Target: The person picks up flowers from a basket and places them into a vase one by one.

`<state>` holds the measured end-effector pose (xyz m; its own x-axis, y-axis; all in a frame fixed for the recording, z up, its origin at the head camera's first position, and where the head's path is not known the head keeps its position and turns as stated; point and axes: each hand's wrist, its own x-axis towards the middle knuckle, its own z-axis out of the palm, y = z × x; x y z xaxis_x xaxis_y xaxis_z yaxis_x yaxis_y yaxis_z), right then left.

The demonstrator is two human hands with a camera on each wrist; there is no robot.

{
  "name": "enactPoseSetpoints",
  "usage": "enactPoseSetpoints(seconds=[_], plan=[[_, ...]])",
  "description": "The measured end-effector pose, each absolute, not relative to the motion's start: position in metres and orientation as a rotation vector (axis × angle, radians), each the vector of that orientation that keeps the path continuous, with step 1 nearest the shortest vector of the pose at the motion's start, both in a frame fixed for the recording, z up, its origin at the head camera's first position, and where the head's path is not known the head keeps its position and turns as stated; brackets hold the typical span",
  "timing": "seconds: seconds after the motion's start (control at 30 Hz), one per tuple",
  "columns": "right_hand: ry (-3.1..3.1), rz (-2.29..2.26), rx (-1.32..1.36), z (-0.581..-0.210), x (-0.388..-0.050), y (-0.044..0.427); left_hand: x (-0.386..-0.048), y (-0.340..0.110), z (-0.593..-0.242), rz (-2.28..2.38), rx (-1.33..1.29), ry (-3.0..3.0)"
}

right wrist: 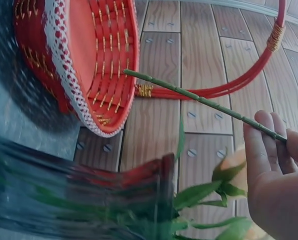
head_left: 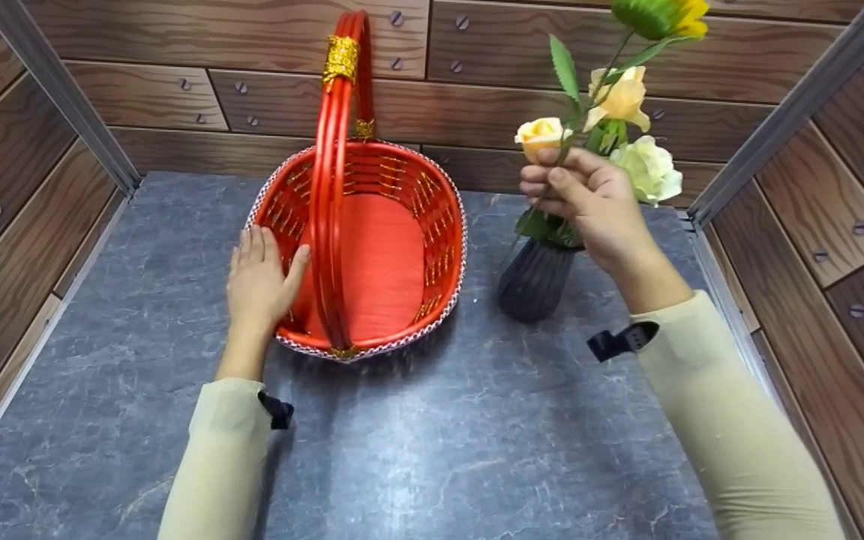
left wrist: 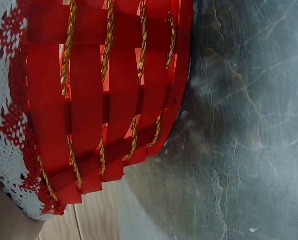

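A red woven basket [head_left: 379,270] with a tall arched handle stands on the grey table, its inside bare. My left hand [head_left: 259,289] rests on its left rim, fingers straight and thumb spread toward the inside. In the left wrist view, the gold-threaded basket side [left wrist: 88,100] fills much of the picture. Between thumb and fingers my right hand [head_left: 597,202] pinches the green stem [right wrist: 204,101] of a sunflower [head_left: 657,19], held up above a dark ribbed glass vase [head_left: 533,285]. The stem's lower end hangs free, outside the vase. The flower's top is cut off by the frame.
In the vase stand a peach rose [head_left: 541,136], a larger peach flower [head_left: 619,101] and a pale green-white flower [head_left: 649,169]. Wood-patterned walls [head_left: 252,105] enclose the back and sides of the table [head_left: 432,450]. The basket handle [head_left: 331,187] rises high over its middle.
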<state>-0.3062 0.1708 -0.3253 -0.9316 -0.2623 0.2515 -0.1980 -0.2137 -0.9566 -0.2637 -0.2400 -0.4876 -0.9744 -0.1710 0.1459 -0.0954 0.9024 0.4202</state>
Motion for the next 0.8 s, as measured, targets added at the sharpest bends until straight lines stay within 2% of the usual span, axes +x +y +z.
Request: enactPoseSetpoints(seconds=[0.8], plan=[[1.829, -2.533, -0.552, -0.295, -0.309, 0.207, -0.264, -0.24, -0.49, -0.614, 0.194, -2.88]])
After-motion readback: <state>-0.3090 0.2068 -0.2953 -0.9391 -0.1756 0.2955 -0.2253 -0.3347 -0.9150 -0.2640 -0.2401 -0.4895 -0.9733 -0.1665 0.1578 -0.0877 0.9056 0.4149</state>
